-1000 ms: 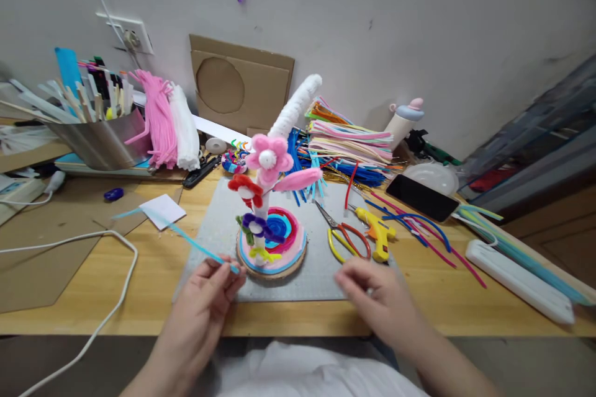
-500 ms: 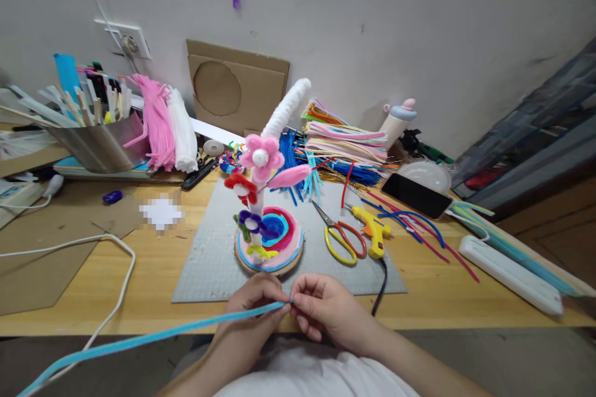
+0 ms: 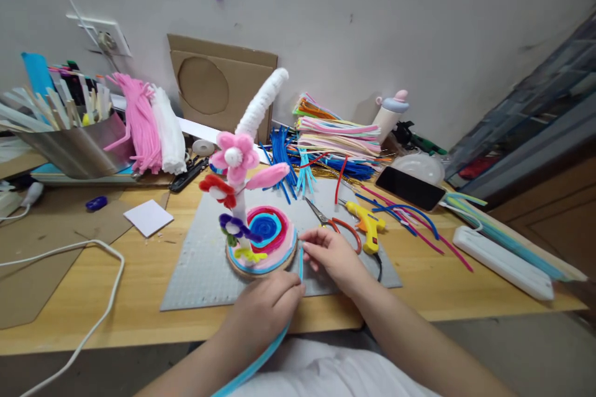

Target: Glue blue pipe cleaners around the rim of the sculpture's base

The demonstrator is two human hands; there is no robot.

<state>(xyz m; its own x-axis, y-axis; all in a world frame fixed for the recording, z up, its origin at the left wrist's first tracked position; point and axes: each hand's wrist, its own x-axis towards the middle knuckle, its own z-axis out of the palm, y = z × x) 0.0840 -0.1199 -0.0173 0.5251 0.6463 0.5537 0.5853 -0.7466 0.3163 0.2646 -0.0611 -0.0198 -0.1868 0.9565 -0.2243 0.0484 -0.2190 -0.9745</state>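
Note:
A long light-blue pipe cleaner (image 3: 261, 365) runs up from the lower edge through both hands. My left hand (image 3: 269, 303) is closed around it in front of the round base. My right hand (image 3: 331, 254) pinches its upper end beside the base's right edge; whether the tip touches the rim I cannot tell. The round base (image 3: 279, 232) has rings of blue, red and pink fuzzy stems on top. From its left side rises a white wrapped stem (image 3: 261, 105) with a pink flower (image 3: 234, 157), a red flower (image 3: 216, 190), a purple flower (image 3: 235, 227) and a pink bud (image 3: 267, 175).
Scissors (image 3: 345, 229) and a yellow glue gun (image 3: 369, 226) lie right of the base on a grey cutting mat (image 3: 190, 279). Farther right are a phone (image 3: 410, 188) and a white power strip (image 3: 503, 262). Pipe cleaner bundles (image 3: 338, 136) fill the back.
Both hands have moved forward from the table's front edge to the base. The pipe cleaner's end is now beside the base's right rim, its tail trailing below. The view has shifted to the right.

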